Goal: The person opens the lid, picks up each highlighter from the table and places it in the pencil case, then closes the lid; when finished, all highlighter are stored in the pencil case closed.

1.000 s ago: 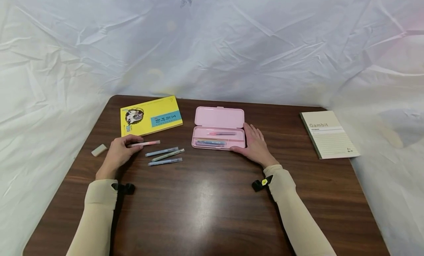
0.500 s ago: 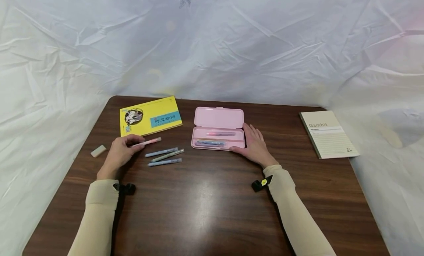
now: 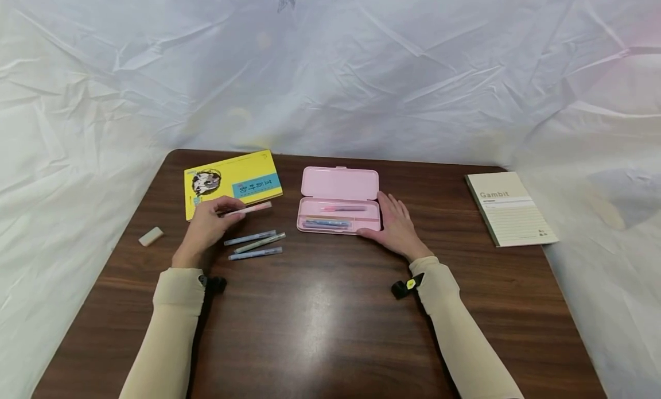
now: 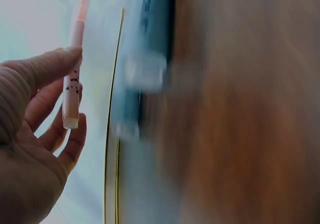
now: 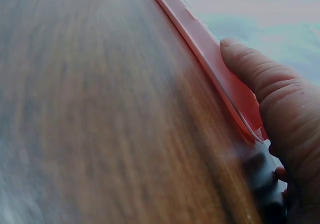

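Observation:
My left hand point(image 3: 206, 229) pinches a pink marker pen point(image 3: 258, 208) between thumb and fingers, above the near edge of the yellow book. Dark markings and a pale end show on the pen's barrel point(image 4: 72, 86) in the left wrist view. Three loose pens, two blue point(image 3: 250, 238) and one greenish point(image 3: 260, 243), lie just right of this hand. A pink pencil case point(image 3: 339, 183) lies with its lid raised and several pens point(image 3: 326, 223) inside. At its right side rests my right hand point(image 3: 396, 229), fingers extended, thumb along the front wall point(image 5: 215, 58) in the right wrist view.
The yellow book point(image 3: 248, 169) lies at the back left, partly behind the left hand. A white eraser point(image 3: 151, 236) is near the table's left edge. A cream notebook point(image 3: 511, 209) lies at the right. Pale cloth point(image 3: 330, 89) hangs behind the dark wooden table point(image 3: 310, 318).
My left hand has carried the pink marker pen up from beside the loose pens, to the right and towards the back. The right hand stays at the pencil case.

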Available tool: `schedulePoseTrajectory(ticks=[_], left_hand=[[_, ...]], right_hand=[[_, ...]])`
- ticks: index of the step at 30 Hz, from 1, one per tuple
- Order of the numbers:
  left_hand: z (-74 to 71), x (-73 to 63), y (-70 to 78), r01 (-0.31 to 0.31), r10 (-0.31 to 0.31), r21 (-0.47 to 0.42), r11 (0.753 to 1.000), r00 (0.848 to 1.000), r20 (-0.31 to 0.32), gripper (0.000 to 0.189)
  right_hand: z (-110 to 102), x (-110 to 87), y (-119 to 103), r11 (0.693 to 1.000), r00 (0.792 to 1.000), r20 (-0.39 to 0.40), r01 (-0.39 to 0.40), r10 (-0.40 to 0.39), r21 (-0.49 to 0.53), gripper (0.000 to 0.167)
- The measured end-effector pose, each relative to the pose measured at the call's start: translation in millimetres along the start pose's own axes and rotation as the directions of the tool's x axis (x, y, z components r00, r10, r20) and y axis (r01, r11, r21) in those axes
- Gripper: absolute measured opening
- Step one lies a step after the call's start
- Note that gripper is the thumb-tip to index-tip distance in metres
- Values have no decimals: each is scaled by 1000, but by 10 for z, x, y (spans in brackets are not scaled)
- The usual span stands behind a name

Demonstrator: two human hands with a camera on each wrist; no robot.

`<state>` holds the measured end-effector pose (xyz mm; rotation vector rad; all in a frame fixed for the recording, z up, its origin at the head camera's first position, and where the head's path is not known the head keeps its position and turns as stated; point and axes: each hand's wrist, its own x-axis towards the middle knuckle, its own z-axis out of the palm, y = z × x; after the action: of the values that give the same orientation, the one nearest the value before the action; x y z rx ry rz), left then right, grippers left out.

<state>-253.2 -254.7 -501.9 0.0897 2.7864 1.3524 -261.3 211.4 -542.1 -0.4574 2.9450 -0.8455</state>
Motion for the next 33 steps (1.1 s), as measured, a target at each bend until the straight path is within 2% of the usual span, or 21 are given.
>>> schedulePoseTrajectory(ticks=[8, 14, 21, 27, 33], left_hand=[[222, 198, 288, -31, 33, -38, 999, 998, 56, 21], [399, 304, 475, -73, 76, -68, 995, 996, 54, 18], [577, 359, 631, -93, 108, -142, 985, 990, 95, 19], [722, 409, 752, -105, 125, -155, 982, 984, 125, 18], [837, 436, 873, -142, 173, -196, 970, 973, 153, 19]], right_hand=[[19, 4, 19, 1000, 1000, -6, 5, -6, -7, 118], [23, 4, 6, 1000, 1000, -11, 0, 0, -6, 118], [17, 7, -14, 1000, 1000, -5, -12, 12, -9, 117], [19, 7, -8, 1000, 1000, -2, -14, 14, -4, 117], [13, 11, 4, 1000, 1000, -7, -11, 11, -5, 120]])
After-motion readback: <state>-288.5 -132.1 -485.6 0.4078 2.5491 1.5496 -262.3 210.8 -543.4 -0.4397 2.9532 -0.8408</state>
